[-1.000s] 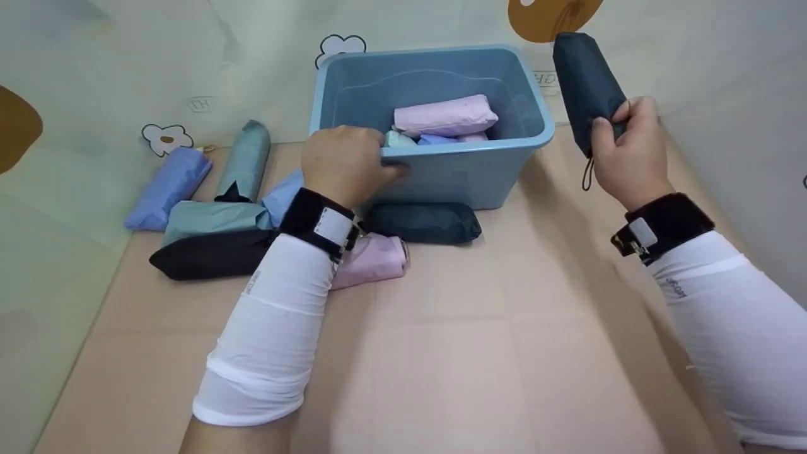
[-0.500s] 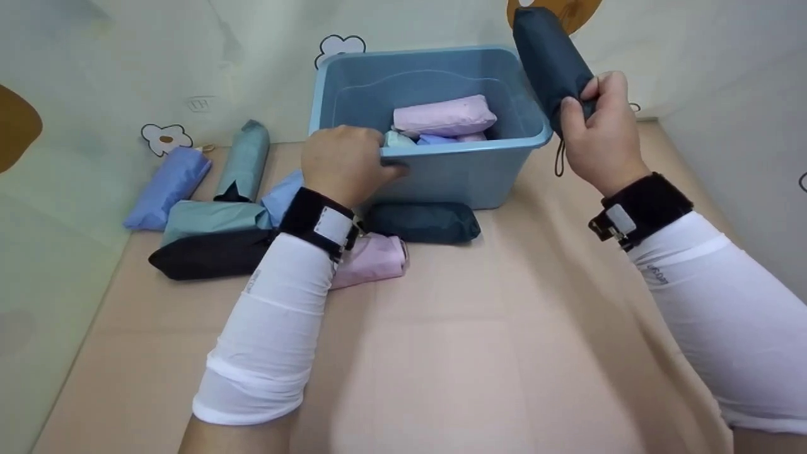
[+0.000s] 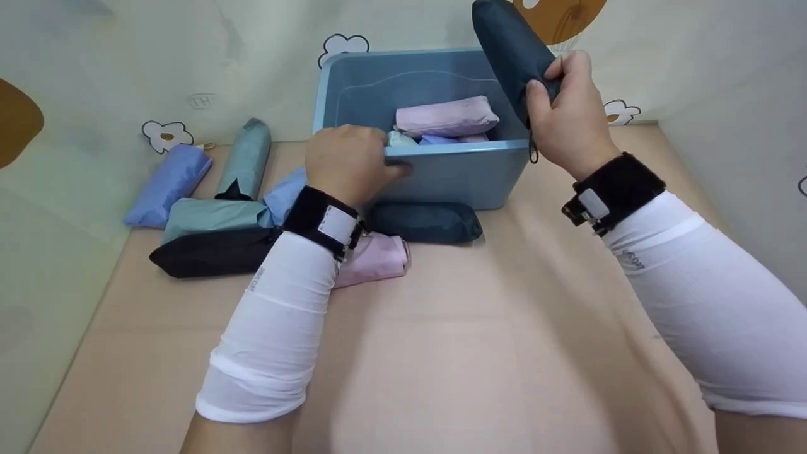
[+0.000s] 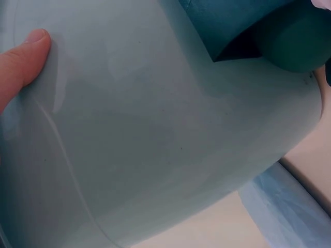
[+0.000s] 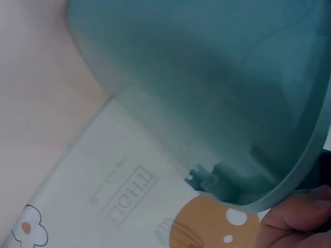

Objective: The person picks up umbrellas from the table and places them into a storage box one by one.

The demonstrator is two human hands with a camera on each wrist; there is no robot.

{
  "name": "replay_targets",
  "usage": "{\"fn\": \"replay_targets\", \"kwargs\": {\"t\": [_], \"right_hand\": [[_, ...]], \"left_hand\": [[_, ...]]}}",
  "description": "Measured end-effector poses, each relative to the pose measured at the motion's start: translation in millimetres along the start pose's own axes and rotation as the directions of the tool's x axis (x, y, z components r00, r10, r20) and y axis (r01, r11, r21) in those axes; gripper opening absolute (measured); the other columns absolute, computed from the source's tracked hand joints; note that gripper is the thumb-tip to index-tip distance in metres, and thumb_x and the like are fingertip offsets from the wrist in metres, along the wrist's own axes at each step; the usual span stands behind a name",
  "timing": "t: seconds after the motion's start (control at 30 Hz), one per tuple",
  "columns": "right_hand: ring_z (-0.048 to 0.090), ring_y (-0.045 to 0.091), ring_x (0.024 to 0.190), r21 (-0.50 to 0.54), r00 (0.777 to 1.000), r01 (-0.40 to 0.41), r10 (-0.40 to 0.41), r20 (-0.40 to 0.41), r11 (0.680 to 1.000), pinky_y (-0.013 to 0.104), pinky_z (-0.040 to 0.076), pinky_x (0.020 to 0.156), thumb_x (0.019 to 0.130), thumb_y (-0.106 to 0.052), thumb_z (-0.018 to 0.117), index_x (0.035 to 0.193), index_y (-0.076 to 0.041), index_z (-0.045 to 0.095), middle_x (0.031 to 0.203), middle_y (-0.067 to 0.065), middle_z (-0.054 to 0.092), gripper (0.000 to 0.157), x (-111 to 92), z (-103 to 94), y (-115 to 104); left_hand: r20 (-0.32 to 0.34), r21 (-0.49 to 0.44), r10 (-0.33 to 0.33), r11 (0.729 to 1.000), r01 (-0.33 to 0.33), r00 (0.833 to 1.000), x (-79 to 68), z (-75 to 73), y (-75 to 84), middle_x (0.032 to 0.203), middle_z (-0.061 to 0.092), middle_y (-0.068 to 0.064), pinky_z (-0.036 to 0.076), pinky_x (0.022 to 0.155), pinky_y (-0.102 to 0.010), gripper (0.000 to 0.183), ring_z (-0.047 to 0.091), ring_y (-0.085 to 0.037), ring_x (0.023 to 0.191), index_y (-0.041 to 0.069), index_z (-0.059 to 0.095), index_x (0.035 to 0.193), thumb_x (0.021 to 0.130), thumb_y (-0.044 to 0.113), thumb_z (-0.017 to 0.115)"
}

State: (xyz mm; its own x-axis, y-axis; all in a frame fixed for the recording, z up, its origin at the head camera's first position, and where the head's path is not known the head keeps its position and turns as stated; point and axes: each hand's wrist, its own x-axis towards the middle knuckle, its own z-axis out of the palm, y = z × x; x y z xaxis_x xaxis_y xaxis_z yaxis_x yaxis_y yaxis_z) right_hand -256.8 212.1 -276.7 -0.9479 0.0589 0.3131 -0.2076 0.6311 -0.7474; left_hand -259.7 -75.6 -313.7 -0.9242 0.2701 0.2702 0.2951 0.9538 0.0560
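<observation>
My right hand (image 3: 570, 113) grips a dark navy folded umbrella (image 3: 509, 50) by its lower end, tilted above the bin's right rim. A thin cord loop hangs from it. My left hand (image 3: 350, 161) holds the near left rim of the blue plastic bin (image 3: 454, 176), its thumb (image 4: 33, 54) against the outer wall in the left wrist view. Inside the bin, a pink folded umbrella (image 3: 446, 118) lies on top of mint, blue and pink ones, mostly hidden. In the right wrist view, the bin (image 5: 196, 77) covers much of the picture and the held umbrella is barely visible.
Against the bin's front lies a dark folded umbrella (image 3: 423, 222), with a pink one (image 3: 375, 260) before it, partly under my left wrist. Blue (image 3: 169, 186), teal (image 3: 246, 157) and black (image 3: 211, 253) umbrellas lie on the left. A patterned sheet (image 3: 265, 63) rises behind.
My right hand has carried the dark umbrella leftward and slightly up, from right of the bin to over its right rim. My left hand stays on the rim.
</observation>
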Motion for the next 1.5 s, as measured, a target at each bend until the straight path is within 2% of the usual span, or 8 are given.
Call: {"fn": "replay_targets", "kwargs": {"t": [0.27, 0.43, 0.57, 0.67, 0.77, 0.93, 1.3, 1.5], "right_hand": [[0.057, 0.025, 0.126, 0.014, 0.996, -0.002, 0.001, 0.085, 1.0, 0.038, 0.053, 0.107, 0.111, -0.029, 0.045, 0.122, -0.015, 0.035, 0.145, 0.02, 0.048, 0.02, 14.1, 25.0, -24.6], [0.065, 0.024, 0.109, -0.01, 0.986, -0.011, 0.013, 0.165, 1.0, 0.029, 0.056, 0.084, 0.112, -0.031, 0.042, 0.122, -0.015, 0.036, 0.135, 0.019, 0.055, 0.02, 18.5, 47.2, -37.4], [0.061, 0.022, 0.093, -0.106, 0.972, -0.037, 0.06, 0.228, 0.994, 0.029, 0.046, 0.075, 0.112, -0.034, 0.04, 0.125, -0.015, 0.037, 0.115, 0.013, 0.058, 0.023, 19.3, 57.0, -41.2], [0.055, 0.019, 0.085, -0.169, 0.958, -0.058, 0.103, 0.27, 0.984, 0.03, 0.041, 0.074, 0.113, -0.035, 0.038, 0.126, -0.016, 0.036, 0.098, 0.006, 0.052, 0.023, 21.4, 58.5, -42.5], [0.05, 0.021, 0.077, -0.199, 0.936, -0.079, 0.142, 0.324, 0.977, 0.032, 0.04, 0.072, 0.114, -0.035, 0.035, 0.127, -0.015, 0.033, 0.09, 0.004, 0.045, 0.024, 23.7, 58.3, -42.9], [0.049, 0.024, 0.078, -0.254, 0.905, -0.099, 0.194, 0.379, 0.962, 0.035, 0.039, 0.074, 0.114, -0.035, 0.029, 0.128, -0.013, 0.031, 0.092, 0.005, 0.044, 0.027, 26.5, 57.8, -42.8], [0.052, 0.026, 0.086, -0.349, 0.87, -0.105, 0.256, 0.422, 0.931, 0.038, 0.042, 0.078, 0.114, -0.034, 0.028, 0.137, -0.009, 0.034, 0.098, 0.006, 0.047, 0.035, 30.9, 58.7, -43.2], [0.054, 0.026, 0.095, -0.375, 0.861, -0.085, 0.257, 0.438, 0.923, 0.038, 0.044, 0.081, 0.113, -0.034, 0.028, 0.141, -0.008, 0.035, 0.105, 0.007, 0.05, 0.039, 31.1, 58.4, -44.4]], "left_hand": [[0.013, -0.004, 0.01, 1.0, -0.01, 1.0, 3.8, 0.6, 8.3, 0.082, 0.074, -0.006, 0.054, 0.067, -0.048, 0.054, 0.07, -0.03, 0.079, 0.013, 0.076, 0.095, 0.087, 0.067, 0.074], [0.03, 0.008, 0.008, 1.0, -0.008, 1.0, 3.3, 0.5, 12.0, 0.083, 0.074, -0.006, 0.054, 0.068, -0.047, 0.056, 0.069, -0.029, 0.079, 0.013, 0.076, 0.098, 0.088, 0.068, 0.073], [0.022, 0.008, 0.016, 1.0, -0.016, 1.0, 2.7, -0.3, 15.2, 0.083, 0.074, -0.006, 0.054, 0.068, -0.047, 0.055, 0.068, -0.029, 0.077, 0.013, 0.077, 0.099, 0.088, 0.067, 0.073], [0.009, 0.012, 0.013, 1.0, -0.013, 1.0, 2.6, -0.7, 16.7, 0.081, 0.073, -0.005, 0.054, 0.067, -0.047, 0.054, 0.068, -0.028, 0.076, 0.014, 0.077, 0.098, 0.087, 0.067, 0.074], [-0.005, 0.015, 0.01, 1.0, -0.01, 1.0, 2.7, -0.4, 17.0, 0.08, 0.074, -0.005, 0.055, 0.067, -0.049, 0.054, 0.069, -0.03, 0.076, 0.015, 0.077, 0.095, 0.086, 0.067, 0.075], [-0.013, 0.012, 0.015, 1.0, -0.015, 1.0, 2.8, 0.9, 17.6, 0.081, 0.074, -0.005, 0.056, 0.069, -0.051, 0.054, 0.072, -0.032, 0.079, 0.015, 0.076, 0.092, 0.084, 0.068, 0.075], [-0.011, 0.023, 0.006, 1.0, -0.006, 1.0, 2.7, 2.9, 18.3, 0.079, 0.073, -0.004, 0.055, 0.067, -0.05, 0.053, 0.07, -0.03, 0.077, 0.016, 0.076, 0.092, 0.085, 0.069, 0.074], [-0.024, 0.026, 0.007, 1.0, -0.006, 1.0, 2.3, 3.3, 17.8, 0.077, 0.072, -0.004, 0.054, 0.064, -0.049, 0.054, 0.07, -0.03, 0.074, 0.015, 0.075, 0.09, 0.085, 0.07, 0.074]]}}
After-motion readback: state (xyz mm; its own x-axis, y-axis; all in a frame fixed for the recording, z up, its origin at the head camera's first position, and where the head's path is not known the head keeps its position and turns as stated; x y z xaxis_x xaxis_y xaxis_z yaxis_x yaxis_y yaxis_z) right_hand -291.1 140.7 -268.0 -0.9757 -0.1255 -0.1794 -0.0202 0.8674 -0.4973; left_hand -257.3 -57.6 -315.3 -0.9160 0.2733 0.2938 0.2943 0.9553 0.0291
